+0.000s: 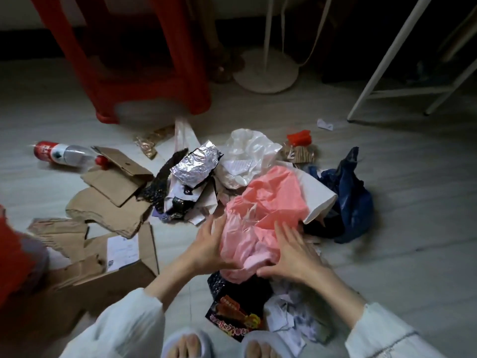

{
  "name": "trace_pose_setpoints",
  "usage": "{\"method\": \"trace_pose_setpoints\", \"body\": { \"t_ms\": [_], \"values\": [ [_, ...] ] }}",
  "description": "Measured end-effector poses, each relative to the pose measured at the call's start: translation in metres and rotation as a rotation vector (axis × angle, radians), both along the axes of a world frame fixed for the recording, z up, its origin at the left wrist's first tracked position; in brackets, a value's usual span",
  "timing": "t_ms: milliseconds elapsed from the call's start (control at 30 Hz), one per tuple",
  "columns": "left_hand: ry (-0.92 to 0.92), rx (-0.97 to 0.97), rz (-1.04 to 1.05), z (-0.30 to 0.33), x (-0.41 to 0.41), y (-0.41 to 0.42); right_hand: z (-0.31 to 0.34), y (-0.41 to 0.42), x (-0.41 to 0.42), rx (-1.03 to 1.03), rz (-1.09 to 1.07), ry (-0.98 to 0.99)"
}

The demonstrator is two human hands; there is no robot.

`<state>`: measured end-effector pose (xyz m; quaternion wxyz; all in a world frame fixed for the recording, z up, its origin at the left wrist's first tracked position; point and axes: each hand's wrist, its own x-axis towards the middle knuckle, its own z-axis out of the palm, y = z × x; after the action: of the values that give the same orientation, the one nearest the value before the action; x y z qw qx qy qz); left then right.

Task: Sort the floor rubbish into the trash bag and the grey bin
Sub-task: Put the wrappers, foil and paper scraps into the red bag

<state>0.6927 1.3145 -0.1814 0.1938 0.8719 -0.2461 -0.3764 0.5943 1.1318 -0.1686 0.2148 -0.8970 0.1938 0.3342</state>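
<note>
Both your hands press on the pink plastic bag (260, 215) heaped at the near edge of the floor rubbish — your left hand (206, 244) against its left flank, your right hand (289, 254) flat on its near right side, fingers (284, 232) straight and spread, gripping nothing yet. The bag looks thin, light and slippery, and will probably crumple and slide rather than lift as one piece; gather a fistful of film near its middle or find its mouth before you pull. Just beyond your fingers lie a crumpled foil wrapper (193, 166), a white plastic bag (247, 153) and a dark blue bag (353, 200). Left of your left hand lie stiff, flat cardboard pieces (111, 202), easily taken by an edge, and well beyond them a plastic bottle (67, 153) — light and apt to roll. Beneath your wrists lie a black snack packet (235, 316) and torn paper (289, 316). Neither grey bin nor trash bag can be identified with certainty.
</note>
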Motion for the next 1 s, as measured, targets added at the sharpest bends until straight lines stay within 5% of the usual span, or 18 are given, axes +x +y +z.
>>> {"method": "trace_pose_setpoints", "body": {
  "t_ms": [233, 400, 633, 1000],
  "values": [
    [-0.231, 0.032, -0.210, -0.038, 0.005, -0.029, -0.049, -0.006, -0.001, 0.291, -0.432, -0.236],
    [-0.311, 0.052, -0.351, -0.055, 0.022, -0.055, -0.058, -0.007, -0.017, 0.343, -0.536, -0.261],
    [-0.545, -0.263, -0.093, -0.068, 0.012, -0.045, -0.058, -0.009, -0.025, 0.256, -0.388, -0.297],
    [-0.403, -0.525, 0.385, -0.006, 0.019, 0.010, -0.018, -0.004, -0.025, 0.172, -0.334, -0.390]
  ]
}}
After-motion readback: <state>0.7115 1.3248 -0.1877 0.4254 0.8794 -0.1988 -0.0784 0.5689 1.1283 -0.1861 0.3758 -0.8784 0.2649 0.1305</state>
